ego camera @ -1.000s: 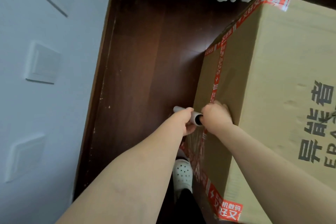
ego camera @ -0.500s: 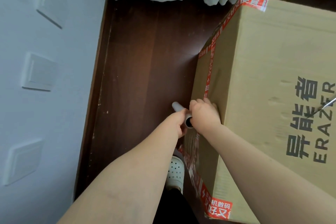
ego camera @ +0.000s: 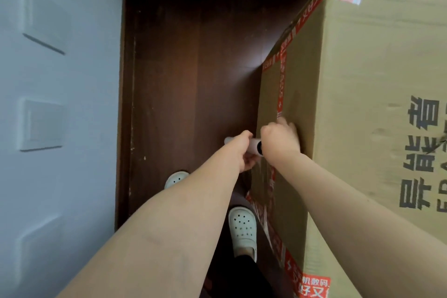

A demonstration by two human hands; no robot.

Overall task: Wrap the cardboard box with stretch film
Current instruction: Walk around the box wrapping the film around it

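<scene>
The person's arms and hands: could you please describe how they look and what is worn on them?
Both the left forearm and right forearm are bare, with no sleeves in view. The left hand and right hand wear no gloves; no watch, bracelet or ring shows.

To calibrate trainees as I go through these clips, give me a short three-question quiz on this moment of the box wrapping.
1. True or false: the left hand grips the film roll.
2. Where is the right hand? A: on the printed top of the cardboard box; B: against the box's taped side face; C: in the air, away from the box.
3. What colour is the tape on the box's side face?
Key: 1 true; 2 B; 3 red.
</scene>
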